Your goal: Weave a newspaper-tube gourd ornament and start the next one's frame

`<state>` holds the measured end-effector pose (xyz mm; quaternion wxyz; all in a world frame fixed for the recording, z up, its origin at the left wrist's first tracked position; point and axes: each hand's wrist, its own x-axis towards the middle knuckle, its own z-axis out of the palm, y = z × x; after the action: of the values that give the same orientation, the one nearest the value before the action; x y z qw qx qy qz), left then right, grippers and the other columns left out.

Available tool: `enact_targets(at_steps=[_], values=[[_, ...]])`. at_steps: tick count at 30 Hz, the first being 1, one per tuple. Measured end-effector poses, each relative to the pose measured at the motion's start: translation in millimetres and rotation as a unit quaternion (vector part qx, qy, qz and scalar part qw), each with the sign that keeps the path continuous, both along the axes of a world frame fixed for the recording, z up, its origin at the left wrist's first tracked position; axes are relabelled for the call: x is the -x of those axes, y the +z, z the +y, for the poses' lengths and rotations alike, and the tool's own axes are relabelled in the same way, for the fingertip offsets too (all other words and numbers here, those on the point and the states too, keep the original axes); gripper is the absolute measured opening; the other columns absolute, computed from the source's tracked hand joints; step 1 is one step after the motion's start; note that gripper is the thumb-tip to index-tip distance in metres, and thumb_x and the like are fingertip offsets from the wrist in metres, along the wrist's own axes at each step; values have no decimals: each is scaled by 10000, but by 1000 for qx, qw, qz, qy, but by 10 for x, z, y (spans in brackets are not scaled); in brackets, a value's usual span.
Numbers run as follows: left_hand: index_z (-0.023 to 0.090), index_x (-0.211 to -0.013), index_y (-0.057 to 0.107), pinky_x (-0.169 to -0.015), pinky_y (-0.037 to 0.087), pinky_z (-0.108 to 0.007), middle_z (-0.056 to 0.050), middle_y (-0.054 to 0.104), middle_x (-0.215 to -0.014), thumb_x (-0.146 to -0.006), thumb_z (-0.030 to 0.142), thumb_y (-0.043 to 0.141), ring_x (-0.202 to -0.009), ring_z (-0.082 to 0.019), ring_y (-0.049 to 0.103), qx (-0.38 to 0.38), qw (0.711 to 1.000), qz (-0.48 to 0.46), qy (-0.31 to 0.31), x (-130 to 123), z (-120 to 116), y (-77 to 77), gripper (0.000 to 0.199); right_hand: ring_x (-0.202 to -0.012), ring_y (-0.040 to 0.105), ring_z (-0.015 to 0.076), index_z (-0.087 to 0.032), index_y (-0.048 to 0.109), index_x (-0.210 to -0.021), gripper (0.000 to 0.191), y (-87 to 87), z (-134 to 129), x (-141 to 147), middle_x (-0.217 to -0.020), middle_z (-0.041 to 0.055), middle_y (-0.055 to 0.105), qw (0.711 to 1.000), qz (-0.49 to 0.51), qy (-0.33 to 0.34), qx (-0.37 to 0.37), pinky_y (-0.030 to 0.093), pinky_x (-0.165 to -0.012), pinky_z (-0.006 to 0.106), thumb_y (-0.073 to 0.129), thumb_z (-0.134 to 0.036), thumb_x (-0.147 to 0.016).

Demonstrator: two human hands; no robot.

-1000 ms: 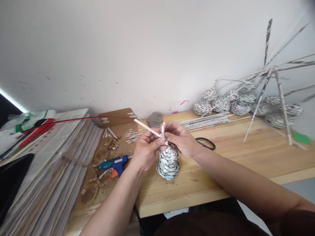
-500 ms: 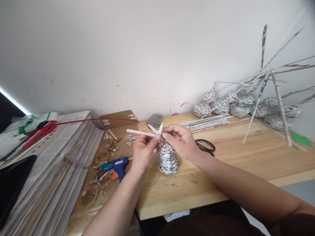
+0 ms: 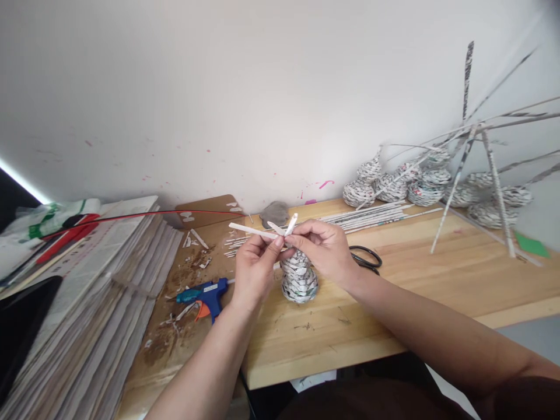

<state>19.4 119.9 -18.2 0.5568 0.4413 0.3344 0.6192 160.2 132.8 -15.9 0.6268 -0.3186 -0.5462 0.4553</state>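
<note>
Compared with one second ago, the woven paper piece (image 3: 299, 286) has shifted a little farther from the table's near edge, the long paper strip (image 3: 252, 231) at its top points more level to the left, and a third strip end now shows between the other two.

Seen from the wearer's head, two bare hands meet near the middle of the view. The left hand (image 3: 257, 265) grasps the strips low down, its thumb pressed against bent fingers. The right hand (image 3: 326, 251) pinches the same spot from the other side between thumb and forefinger. Just below the fingers is the woven piece, narrow above and rounder beneath, over the wooden table (image 3: 415, 280); whether its base touches the wood cannot be told.

Near the left forearm, a blue glue gun (image 3: 213, 294) with an orange trigger lies among paper scraps. Farther left rises a tall stack of newspapers (image 3: 105, 303). Behind the hands, slim paper rods (image 3: 371, 217) lie side by side, and beyond them, against the white wall, stand several woven gourd shapes (image 3: 391, 188).
</note>
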Motion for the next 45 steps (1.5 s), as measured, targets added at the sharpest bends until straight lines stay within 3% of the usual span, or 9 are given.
enact_targets(at_steps=[4,11,16,25,32,37,41,45], values=[[138,-777,709,-671,609,-215,-20,709,-791,-669,300,875,-716,-105,665,27,999,-26,0,-27,4,27,256,-773,664,163,-199,726,-755,193,11,0,-8,-809,23,724,1000,15,9,9,549,-747,305,868,-302,-676],[132,-728,695,-620,593,-173,0,688,-752,-560,292,934,-658,-79,650,88,993,-65,-42,-4,11,103,333,-645,594,92,-182,729,-738,232,134,31,-63,-701,-23,674,984,63,141,85,496,-613,228,888,-322,-643],[146,-725,683,-523,553,-158,18,676,-708,-537,281,940,-576,-69,616,94,992,-76,-28,-23,13,66,346,-684,618,96,-181,738,-764,226,102,41,-72,-747,-12,699,977,45,184,97,517,-646,234,890,-298,-646],[155,-758,711,-541,488,-128,19,699,-748,-599,333,911,-594,-47,599,68,991,-103,41,-154,-6,-57,312,-604,616,89,-185,727,-751,173,47,26,-15,-677,-26,689,980,54,167,91,529,-612,232,849,-296,-698],[180,-803,754,-791,544,-218,-10,743,-863,-688,298,862,-798,-103,668,27,996,-83,28,-135,-118,15,197,-656,631,107,-190,721,-717,225,50,42,-13,-714,-14,709,988,73,94,98,524,-641,241,886,-318,-632],[163,-718,730,-714,536,-211,10,721,-747,-644,296,887,-689,-87,643,42,994,-82,50,-157,-114,22,219,-683,639,132,-190,710,-732,248,56,-9,13,-733,-4,709,990,53,94,93,535,-674,276,888,-322,-621],[156,-700,721,-690,536,-192,9,732,-749,-620,291,900,-694,-85,655,57,992,-99,50,-156,-100,30,238,-754,653,155,-197,694,-762,114,44,-74,31,-815,21,720,998,-22,53,34,531,-726,302,780,-270,-741],[155,-675,706,-655,553,-178,17,728,-730,-517,274,946,-668,-78,662,94,987,-129,34,-135,-87,53,311,-776,663,167,-202,710,-785,36,47,-76,19,-830,29,731,998,-66,17,-1,521,-739,310,726,-214,-755]])
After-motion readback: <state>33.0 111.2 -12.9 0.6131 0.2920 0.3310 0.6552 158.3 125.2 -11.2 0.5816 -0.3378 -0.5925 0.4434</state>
